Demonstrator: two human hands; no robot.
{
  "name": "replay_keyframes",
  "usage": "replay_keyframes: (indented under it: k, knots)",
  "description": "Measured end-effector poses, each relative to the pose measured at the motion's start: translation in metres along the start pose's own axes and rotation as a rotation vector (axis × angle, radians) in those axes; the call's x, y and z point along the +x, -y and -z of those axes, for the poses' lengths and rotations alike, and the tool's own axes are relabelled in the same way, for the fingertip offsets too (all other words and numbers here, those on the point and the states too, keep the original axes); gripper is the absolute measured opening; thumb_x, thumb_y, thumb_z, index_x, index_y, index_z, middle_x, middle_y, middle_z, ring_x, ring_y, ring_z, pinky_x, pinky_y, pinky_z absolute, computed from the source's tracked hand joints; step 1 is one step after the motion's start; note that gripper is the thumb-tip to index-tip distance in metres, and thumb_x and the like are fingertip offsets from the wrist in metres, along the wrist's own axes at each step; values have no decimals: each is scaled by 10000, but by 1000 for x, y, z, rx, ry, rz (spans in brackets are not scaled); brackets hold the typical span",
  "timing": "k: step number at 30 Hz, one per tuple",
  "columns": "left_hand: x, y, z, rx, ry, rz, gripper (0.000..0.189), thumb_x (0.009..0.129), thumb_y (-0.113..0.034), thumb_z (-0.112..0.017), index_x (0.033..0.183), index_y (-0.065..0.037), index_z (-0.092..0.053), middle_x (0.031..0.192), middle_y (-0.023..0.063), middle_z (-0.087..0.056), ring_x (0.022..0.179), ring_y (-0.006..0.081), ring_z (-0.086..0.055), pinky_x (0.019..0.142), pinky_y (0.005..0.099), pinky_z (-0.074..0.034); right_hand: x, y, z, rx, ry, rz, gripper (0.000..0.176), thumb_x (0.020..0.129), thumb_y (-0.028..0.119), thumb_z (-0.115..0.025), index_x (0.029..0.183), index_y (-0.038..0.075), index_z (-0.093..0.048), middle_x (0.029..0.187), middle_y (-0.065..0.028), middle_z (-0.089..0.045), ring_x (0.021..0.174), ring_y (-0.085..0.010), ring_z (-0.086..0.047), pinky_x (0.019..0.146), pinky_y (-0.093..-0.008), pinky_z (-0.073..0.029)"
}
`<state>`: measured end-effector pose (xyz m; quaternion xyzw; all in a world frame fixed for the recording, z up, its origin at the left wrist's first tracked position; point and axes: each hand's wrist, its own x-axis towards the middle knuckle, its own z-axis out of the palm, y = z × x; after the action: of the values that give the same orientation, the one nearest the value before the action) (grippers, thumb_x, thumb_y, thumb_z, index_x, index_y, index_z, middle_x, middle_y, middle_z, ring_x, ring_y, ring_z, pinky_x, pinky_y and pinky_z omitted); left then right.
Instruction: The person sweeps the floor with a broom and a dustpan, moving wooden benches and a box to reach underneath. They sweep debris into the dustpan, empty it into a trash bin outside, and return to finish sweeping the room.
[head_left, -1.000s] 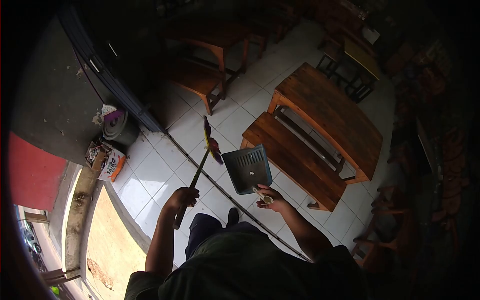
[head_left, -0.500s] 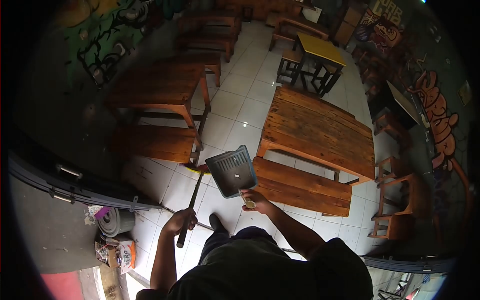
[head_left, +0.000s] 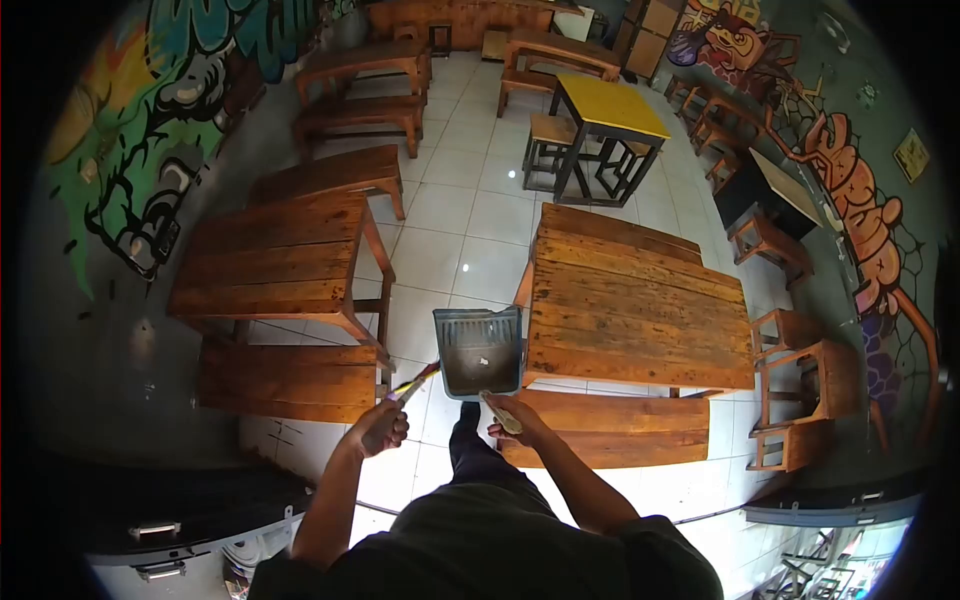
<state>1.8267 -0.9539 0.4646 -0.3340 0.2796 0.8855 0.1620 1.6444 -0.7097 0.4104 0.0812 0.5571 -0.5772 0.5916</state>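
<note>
My left hand (head_left: pixel 376 430) is wrapped round the handle of a broom (head_left: pixel 414 382), whose far end shows yellow and dark red. The broom is seen nearly end-on, its far end close to the left side of a grey-blue dustpan (head_left: pixel 480 370). My right hand (head_left: pixel 518 420) grips the dustpan by its pale handle. The pan is in front of my body, its ridged open edge pointing away from me, with a small whitish scrap inside. Beneath it, one dark shoe steps onto the white tiles.
A wooden table (head_left: pixel 640 300) and bench (head_left: pixel 620 428) stand close on the right, another table (head_left: pixel 275 255) and bench (head_left: pixel 290 382) on the left. White-tiled floor (head_left: pixel 440 215) runs between them. Further ahead is a yellow-topped table (head_left: pixel 615 105); stools (head_left: pixel 790 445) line the right wall.
I have moved forward into the room, and the tables are nearer. The broom has swung up from pointing at the floor. The dustpan has turned straighter; both hands keep their hold.
</note>
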Motion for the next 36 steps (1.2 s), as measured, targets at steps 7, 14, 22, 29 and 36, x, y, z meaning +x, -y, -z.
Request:
replay_keyframes:
  k: [7,14,22,29,36]
  knots:
    - [70,-145,-35,60,89,-2,247,821,-332,-442,701,-118,-420,583,-7,-426,503,118,-412,458,217,-350,95,142,11,22,139,-76,293,817,285,-504,1089,182,-532,819,-25,-472,727,-205,-576,675,-346,-507]
    - [111,-263,-81,258,-63,-113,264,818,-364,-456,713,-125,-417,584,-6,-396,497,112,-386,454,233,-302,193,230,-1,135,171,-45,270,818,200,-535,1063,89,-507,759,-45,-455,639,-174,-535,732,-366,-528]
    - [214,-416,-64,376,26,-192,270,834,-354,-442,752,-97,-452,590,30,-459,494,129,-426,480,245,-365,308,339,-40,411,219,-67,314,853,101,-427,1166,116,-453,771,-66,-480,632,-161,-519,716,-347,-512]
    - [321,-524,-94,630,62,-137,329,839,-381,-452,759,-71,-524,592,28,-515,455,112,-461,420,244,-358,350,472,-63,321,106,-14,293,878,128,-425,1154,181,-506,825,-45,-504,661,-154,-514,670,-259,-492]
    - [453,-619,-130,766,85,-292,342,851,-377,-446,758,-56,-520,580,29,-521,436,113,-466,391,229,-359,447,603,-36,211,180,73,378,894,387,-374,947,51,-540,750,-63,-584,655,-165,-574,593,-280,-468]
